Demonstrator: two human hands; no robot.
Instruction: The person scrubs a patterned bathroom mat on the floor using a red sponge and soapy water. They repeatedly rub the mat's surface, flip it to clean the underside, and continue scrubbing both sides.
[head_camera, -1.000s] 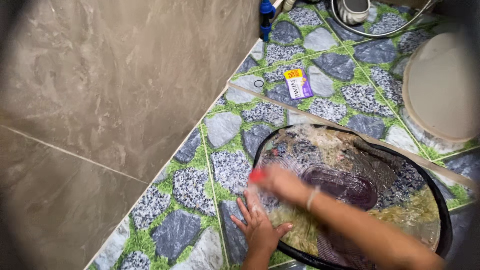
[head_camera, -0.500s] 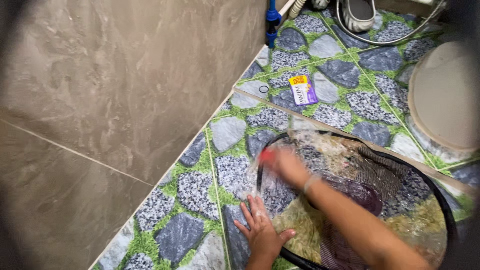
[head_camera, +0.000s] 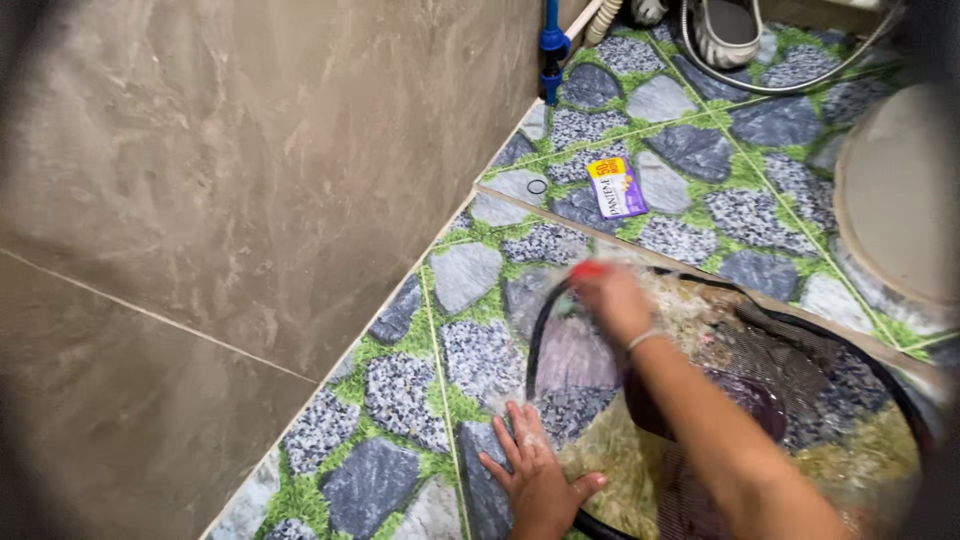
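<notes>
Grey marbled wall (head_camera: 230, 180) filled the left and far-left, meeting a pebble-and-grass patterned tile floor (head_camera: 470, 270) that ran from near centre to far right. A large round mesh fan guard (head_camera: 800, 360) with a black rim lay flat on the floor at near right, wet and soapy, a dark purple hub at its middle. A pale round basin or lid (head_camera: 900, 200) sat at far right, partly cut off. The right hand (head_camera: 612, 298) was over the far-left rim of the fan guard, fingers curled closed around a small red-topped scrubber (head_camera: 588, 269), motion blur hid the exact grip; a thin band circled the wrist. The left hand (head_camera: 540, 475) was pressed flat, fingers spread wide, holding nothing, on the floor and the near-left rim of the guard. Far off lay a purple sachet (head_camera: 617, 186) on the tiles, well apart from both hands, a small black ring (head_camera: 537, 186) just left of it, a blue pipe fitting (head_camera: 552, 50) at the wall base, and a hose loop (head_camera: 760, 80) beyond.
</notes>
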